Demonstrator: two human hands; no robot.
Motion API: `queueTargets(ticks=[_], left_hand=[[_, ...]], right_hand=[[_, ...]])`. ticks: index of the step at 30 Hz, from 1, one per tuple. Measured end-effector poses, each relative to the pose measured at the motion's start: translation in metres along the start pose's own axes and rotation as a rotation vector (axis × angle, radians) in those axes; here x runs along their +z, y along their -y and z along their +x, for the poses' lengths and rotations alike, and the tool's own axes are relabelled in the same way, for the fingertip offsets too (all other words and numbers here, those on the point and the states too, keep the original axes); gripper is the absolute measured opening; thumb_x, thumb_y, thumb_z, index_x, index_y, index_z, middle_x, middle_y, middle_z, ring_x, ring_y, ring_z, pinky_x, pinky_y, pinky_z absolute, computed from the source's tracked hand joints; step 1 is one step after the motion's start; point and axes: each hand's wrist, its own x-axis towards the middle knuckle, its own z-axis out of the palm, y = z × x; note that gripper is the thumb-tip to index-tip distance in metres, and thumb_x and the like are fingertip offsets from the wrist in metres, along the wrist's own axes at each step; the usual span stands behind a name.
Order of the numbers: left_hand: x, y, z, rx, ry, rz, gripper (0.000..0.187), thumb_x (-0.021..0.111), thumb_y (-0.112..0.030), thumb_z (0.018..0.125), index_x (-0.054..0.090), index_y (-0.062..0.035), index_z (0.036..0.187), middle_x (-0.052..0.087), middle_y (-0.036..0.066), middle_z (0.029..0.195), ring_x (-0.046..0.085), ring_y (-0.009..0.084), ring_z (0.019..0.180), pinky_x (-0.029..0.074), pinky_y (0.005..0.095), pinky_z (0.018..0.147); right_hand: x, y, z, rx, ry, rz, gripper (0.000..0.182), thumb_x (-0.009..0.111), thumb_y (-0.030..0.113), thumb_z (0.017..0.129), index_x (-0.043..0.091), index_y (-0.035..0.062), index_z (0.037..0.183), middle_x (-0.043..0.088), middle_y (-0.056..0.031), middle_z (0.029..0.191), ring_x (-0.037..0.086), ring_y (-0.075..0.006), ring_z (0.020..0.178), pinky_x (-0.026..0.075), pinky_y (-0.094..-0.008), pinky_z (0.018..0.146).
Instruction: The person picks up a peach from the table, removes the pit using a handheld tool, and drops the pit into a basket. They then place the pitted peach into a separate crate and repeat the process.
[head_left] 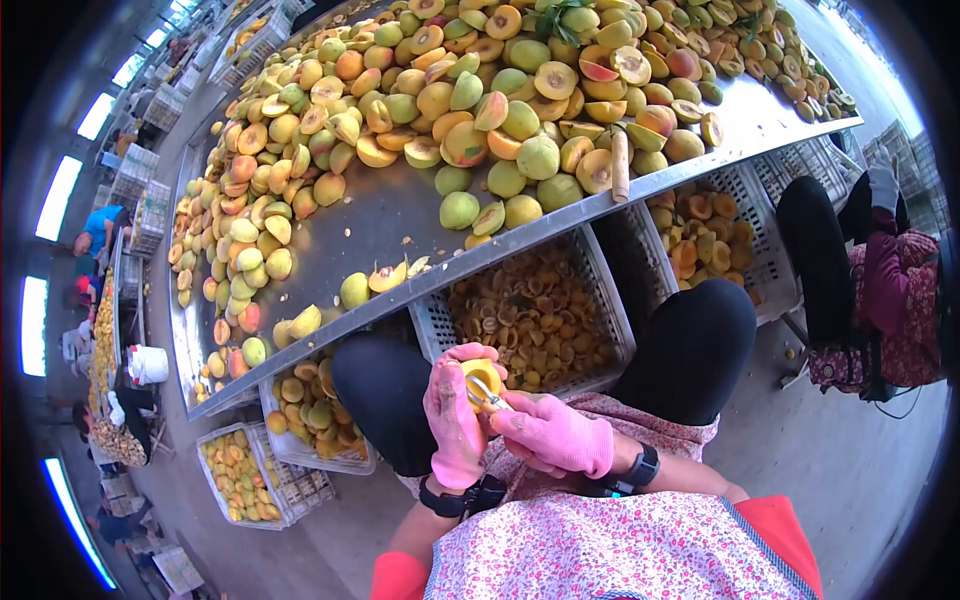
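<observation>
In a pink glove, my left hand (453, 420) is closed around a halved yellow peach (484, 373), its cut face turned up. My right hand (562, 436), gloved in pink too, grips a pitting knife (488, 398) with a curved metal end. That metal end rests in the hollow of the peach half. Most of the handle is hidden by the fingers. Both hands are above my lap, over the near edge of a crate of peach scraps (535, 315).
A metal table (365, 225) carries a heap of peaches (500, 110), many halved. A wooden handle (620, 165) lies at its rim. Crates of peaches (240, 475) stand below left, another crate (765, 225) below right. A person (890, 290) sits at right; others work far left.
</observation>
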Motion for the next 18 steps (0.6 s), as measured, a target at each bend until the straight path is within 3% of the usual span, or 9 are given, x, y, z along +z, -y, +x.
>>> queueTargets(ticks=[7,10,11,13,15,18], left_hand=[[-0.017,-0.003,-0.002,-0.088,0.198,0.009,0.056,0.051,-0.056,0.103,0.059,-0.0015,0.115,0.066,0.011,0.105,0.067,0.0173,0.091,0.056,0.0315,0.081],[-0.025,-0.019,-0.008,-0.164,0.293,0.057,0.062,0.044,-0.058,0.106,0.059,0.0017,0.118,0.067,0.01,0.103,0.066,0.0152,0.089,0.054,0.0281,0.082],[-0.032,-0.024,-0.011,-0.107,0.326,0.144,0.066,0.038,-0.06,0.106,0.058,0.0024,0.119,0.068,0.01,0.102,0.066,0.0151,0.088,0.053,0.0276,0.081],[-0.053,-0.031,-0.023,0.003,0.16,0.145,0.068,0.033,-0.06,0.108,0.059,0.0019,0.118,0.068,0.011,0.102,0.067,0.0158,0.086,0.054,0.028,0.078],[-0.092,-0.047,-0.031,-0.007,-0.062,-0.017,0.067,0.028,-0.06,0.108,0.059,-0.0012,0.111,0.069,0.013,0.102,0.068,0.0193,0.081,0.055,0.0307,0.067],[-0.16,-0.075,-0.035,0.049,-0.371,-0.051,0.051,0.038,-0.054,0.109,0.061,-0.0074,0.114,0.068,0.009,0.102,0.066,0.018,0.079,0.053,0.0276,0.064]], right_hand=[[-0.015,0.001,-0.006,0.06,0.215,-0.003,0.033,0.05,0.04,0.108,0.056,0.0086,0.115,0.048,0.0043,0.066,0.038,-0.0044,0.04,0.029,-0.0222,0.037],[-0.024,-0.007,-0.004,0.105,0.413,0.195,0.036,0.051,0.039,0.108,0.059,0.005,0.115,0.048,0.0028,0.068,0.035,-0.0043,0.041,0.026,-0.0219,0.038],[-0.024,-0.01,-0.004,0.106,0.468,0.221,0.036,0.052,0.039,0.108,0.059,0.0039,0.114,0.049,0.0022,0.069,0.035,-0.0043,0.042,0.025,-0.0218,0.037],[-0.022,-0.008,-0.008,0.078,0.437,0.284,0.04,0.054,0.042,0.106,0.06,0.0029,0.114,0.049,0.0021,0.069,0.033,-0.0038,0.043,0.024,-0.0215,0.038],[-0.034,-0.011,-0.009,0.026,0.37,0.294,0.044,0.055,0.045,0.105,0.06,0.0026,0.113,0.048,0.0022,0.069,0.034,-0.0035,0.043,0.024,-0.0215,0.037],[-0.046,-0.01,-0.007,-0.001,0.333,0.277,0.045,0.055,0.046,0.104,0.059,0.002,0.113,0.048,0.0021,0.068,0.035,-0.0041,0.044,0.025,-0.0214,0.037]])
